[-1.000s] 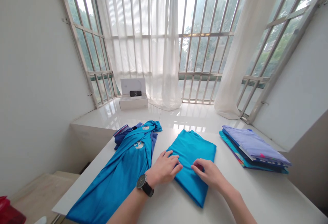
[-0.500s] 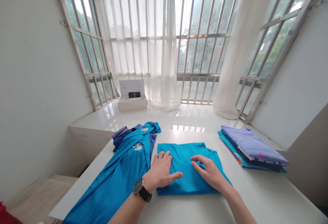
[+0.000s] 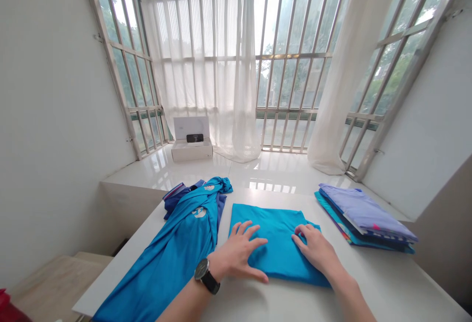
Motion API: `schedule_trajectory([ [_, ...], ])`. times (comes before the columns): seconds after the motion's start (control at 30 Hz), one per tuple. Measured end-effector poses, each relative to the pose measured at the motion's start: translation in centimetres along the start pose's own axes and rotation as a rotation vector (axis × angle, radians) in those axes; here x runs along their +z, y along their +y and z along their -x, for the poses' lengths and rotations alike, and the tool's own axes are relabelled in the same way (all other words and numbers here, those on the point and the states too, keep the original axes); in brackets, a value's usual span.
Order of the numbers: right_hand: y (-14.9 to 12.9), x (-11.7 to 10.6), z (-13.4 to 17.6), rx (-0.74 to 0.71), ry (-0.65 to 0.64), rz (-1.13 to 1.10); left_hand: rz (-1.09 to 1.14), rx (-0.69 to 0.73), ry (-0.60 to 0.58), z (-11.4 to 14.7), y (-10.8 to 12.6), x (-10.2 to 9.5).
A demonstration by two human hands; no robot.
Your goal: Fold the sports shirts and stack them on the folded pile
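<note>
A folded blue shirt [image 3: 275, 260] lies in front of me on the white table. My left hand [image 3: 243, 253] is spread over its left part, fingers apart and thumb stretched toward the near edge. At the shirt's right side, my right hand [image 3: 313, 248] has its fingers bent into the cloth with the thumb close by; the fingertips are partly hidden. Left of it, a long unfolded blue garment [image 3: 165, 263] with white prints is draped over dark blue clothing [image 3: 176, 203].
A stack of folded clothes [image 3: 365, 219], lilac on top, sits at the table's right. On the window ledge [image 3: 243, 174] stands an open white box [image 3: 191, 152] with a black device [image 3: 194, 138]. Sheer curtains [image 3: 332, 115] hang before barred windows. Something red [image 3: 13, 309] shows at lower left.
The folded shirt has shifted slightly right and turned a little. My right hand has moved right and its fingers have curled into the cloth; my left hand has spread its fingers.
</note>
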State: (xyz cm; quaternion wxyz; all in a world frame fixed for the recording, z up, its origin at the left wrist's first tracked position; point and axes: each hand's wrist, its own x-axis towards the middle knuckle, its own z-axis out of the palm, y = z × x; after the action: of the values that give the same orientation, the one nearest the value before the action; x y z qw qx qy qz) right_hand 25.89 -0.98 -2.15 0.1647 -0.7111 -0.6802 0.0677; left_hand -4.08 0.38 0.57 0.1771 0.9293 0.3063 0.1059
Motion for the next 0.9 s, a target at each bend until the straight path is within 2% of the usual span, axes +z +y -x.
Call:
schedule_trajectory([
  [0.07,0.0,-0.1,0.0,0.016,-0.013,0.016,0.036,0.08,-0.045,0.1,0.6,0.2],
  [0.17,-0.2,-0.5,0.2,0.072,-0.032,0.055,0.002,0.067,-0.06,0.1,0.5,0.5],
  [0.4,-1.0,-1.9,0.8,0.293,-0.063,0.17,-0.296,0.015,0.127,-0.6,-0.1,0.4],
  [0.57,-0.7,-2.4,0.8,0.341,-0.114,0.131,-0.37,-0.178,0.108,-1.1,-0.6,0.1],
  [0.73,-0.6,-1.7,0.7,0.203,-0.195,-0.09,-0.185,-0.321,0.135,-0.9,-2.1,0.2],
  [0.9,-1.9,-1.2,1.3,0.109,-0.44,-0.533,-0.071,-0.331,0.157,-0.8,-1.6,0.4],
])
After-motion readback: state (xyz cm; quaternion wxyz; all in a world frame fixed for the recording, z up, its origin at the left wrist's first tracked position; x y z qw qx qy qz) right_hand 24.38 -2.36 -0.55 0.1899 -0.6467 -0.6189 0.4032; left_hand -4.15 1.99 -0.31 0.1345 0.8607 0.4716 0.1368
